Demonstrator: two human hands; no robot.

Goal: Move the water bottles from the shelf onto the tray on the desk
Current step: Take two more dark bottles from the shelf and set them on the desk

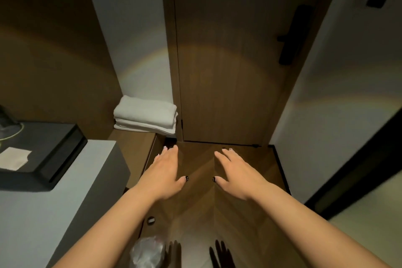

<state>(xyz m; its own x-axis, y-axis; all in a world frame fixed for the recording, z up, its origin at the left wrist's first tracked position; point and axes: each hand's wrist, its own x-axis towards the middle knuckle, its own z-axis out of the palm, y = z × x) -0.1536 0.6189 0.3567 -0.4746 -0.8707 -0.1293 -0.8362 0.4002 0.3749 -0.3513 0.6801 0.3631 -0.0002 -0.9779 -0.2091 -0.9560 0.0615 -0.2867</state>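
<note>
Both hands, left (165, 175) and right (236, 175), are held out flat and empty above the floor (195, 213). No bottles or shelf are seen; the tray (63, 148) at the desk (43, 213) edge holds none, so the task seems unstarted.

Left hand (165, 173) and right hand (236, 175) stretch flat, empty, above the wooden floor (195, 213).

Towels (145, 115): white, folded, stacked far left on a low wooden ledge (132, 139).
Door (228, 61): wooden, far centre, black handle (292, 37) at right.
Floor (195, 213): wooden herringbone.
Bin liner (148, 250): clear plastic, near.
</note>
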